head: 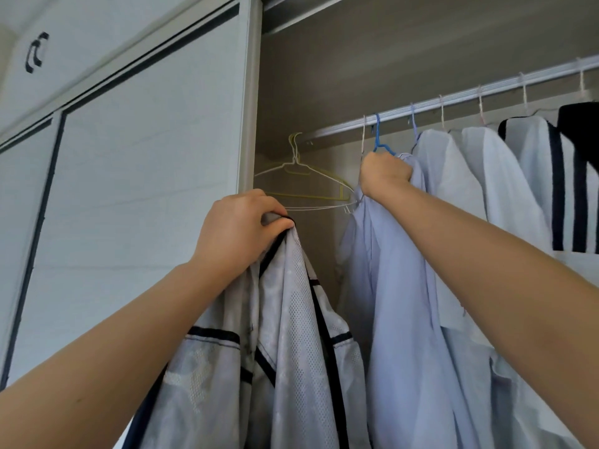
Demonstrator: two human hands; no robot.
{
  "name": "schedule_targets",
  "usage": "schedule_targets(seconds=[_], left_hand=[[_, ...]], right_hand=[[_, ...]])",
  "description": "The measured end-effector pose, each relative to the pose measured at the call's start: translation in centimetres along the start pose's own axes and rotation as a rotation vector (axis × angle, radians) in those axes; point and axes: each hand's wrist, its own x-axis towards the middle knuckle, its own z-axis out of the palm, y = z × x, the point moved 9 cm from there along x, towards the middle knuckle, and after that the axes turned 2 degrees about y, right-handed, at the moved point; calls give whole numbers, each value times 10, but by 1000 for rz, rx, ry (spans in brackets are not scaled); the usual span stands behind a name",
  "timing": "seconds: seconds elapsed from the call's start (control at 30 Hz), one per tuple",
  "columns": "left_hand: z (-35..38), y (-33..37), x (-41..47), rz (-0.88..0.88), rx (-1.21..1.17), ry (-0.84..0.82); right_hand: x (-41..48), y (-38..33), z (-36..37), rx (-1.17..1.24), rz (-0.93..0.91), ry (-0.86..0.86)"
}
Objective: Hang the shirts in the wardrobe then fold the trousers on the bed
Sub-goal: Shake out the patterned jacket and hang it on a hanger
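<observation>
Head view looks up along 2 bare forearms that rise from the lower corners of the frame toward an open wardrobe. Nearest, at lower centre, hangs a white mesh-lined shirt with dark navy trim; the left hand is closed around its top edge, fingers pinching the bunched fabric and dark binding, and the garment drops from that grip to the bottom of the frame. Just right of it, a pale blue button-up shirt hangs in long folds. The right hand is clenched tightly around the collar area of this shirt and the base of a blue plastic hanger, whose hook is over the silver metal wardrobe rail that slants up toward the upper right.

Between the 2 hands and further back, 2 bare wire hangers, 1 white and 1 yellow, hang from the left end of the rail. Along the rail to the right, several more shirts hang side by side: pale white-blue ones and, at the right edge, a white shirt with dark vertical stripes. On the left half of the frame stands the white sliding wardrobe door with dark edging, and a dark curved handle sits on the upper cabinet in the upper left corner.
</observation>
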Motion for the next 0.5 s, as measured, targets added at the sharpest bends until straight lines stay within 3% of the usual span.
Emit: schedule_targets(seconds=[0.5], left_hand=[[2, -1, 3, -24, -8, -60]], right_hand=[[15, -8, -6, 110, -62, 106]])
